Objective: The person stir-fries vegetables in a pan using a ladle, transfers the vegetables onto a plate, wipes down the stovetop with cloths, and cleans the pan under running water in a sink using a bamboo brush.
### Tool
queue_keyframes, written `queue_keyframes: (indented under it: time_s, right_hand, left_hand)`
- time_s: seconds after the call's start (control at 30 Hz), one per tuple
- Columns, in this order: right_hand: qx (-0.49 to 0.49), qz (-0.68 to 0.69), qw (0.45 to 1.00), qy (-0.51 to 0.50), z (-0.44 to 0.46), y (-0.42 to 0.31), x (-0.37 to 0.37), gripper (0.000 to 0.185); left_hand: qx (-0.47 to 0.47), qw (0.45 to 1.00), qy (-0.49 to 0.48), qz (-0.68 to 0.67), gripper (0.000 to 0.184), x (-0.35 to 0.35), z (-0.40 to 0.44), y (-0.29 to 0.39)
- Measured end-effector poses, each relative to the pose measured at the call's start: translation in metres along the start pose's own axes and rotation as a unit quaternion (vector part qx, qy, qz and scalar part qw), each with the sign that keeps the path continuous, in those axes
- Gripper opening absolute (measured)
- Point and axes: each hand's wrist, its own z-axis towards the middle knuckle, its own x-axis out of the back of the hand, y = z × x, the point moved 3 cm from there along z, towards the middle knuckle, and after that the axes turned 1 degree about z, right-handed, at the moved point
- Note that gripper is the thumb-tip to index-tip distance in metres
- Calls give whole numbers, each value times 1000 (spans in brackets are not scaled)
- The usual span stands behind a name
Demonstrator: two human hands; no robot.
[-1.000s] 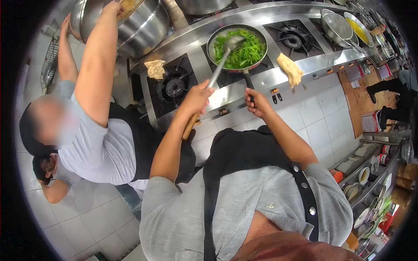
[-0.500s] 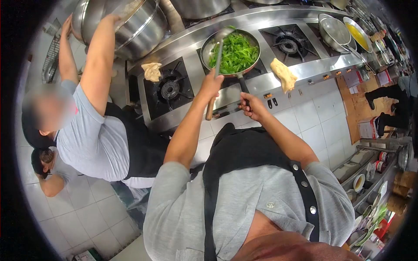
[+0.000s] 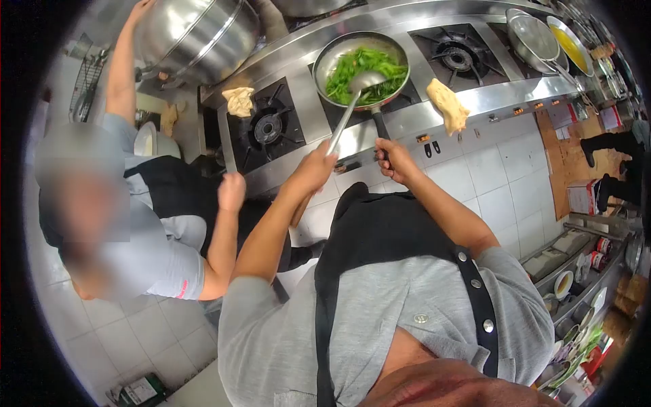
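My left hand is closed round the handle of a long metal ladle, whose bowl rests on green leafy vegetables. The greens lie in a round frying pan over a stove burner. Its dark handle is in the closed fingers of my right hand. A crumpled beige cloth hangs on the stove's front edge, right of the pan. Another beige cloth lies beside the burner on the left.
A co-worker stands close on my left, one arm raised to a large steel pot. Burners flank the pan. A strainer and a bowl of yellow liquid sit at the back right.
The ladle bowl has moved from the pan's far rim down onto the greens, which have shifted. The co-worker has lowered one arm and turned, and the large steel pot has tilted.
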Motion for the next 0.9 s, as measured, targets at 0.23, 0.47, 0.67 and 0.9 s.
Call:
queue_keyframes:
  time_s: [0.23,0.47,0.67,0.9]
  right_hand:
    - [12,8,1000,-15,0,-11,3,29]
    - [9,25,999,-25,4,-6,6,26]
    - [57,-72,994,64,-15,-25,4,26]
    - [578,-414,667,222,16,-125,1,24]
  left_hand:
    - [-139,948,132,253,54,31,-16,0]
    - [-81,922,167,339,57,39,-3,-13]
    - [-131,941,254,182,56,28,-29,-31]
    - [-157,947,279,-6,55,8,-31,-49]
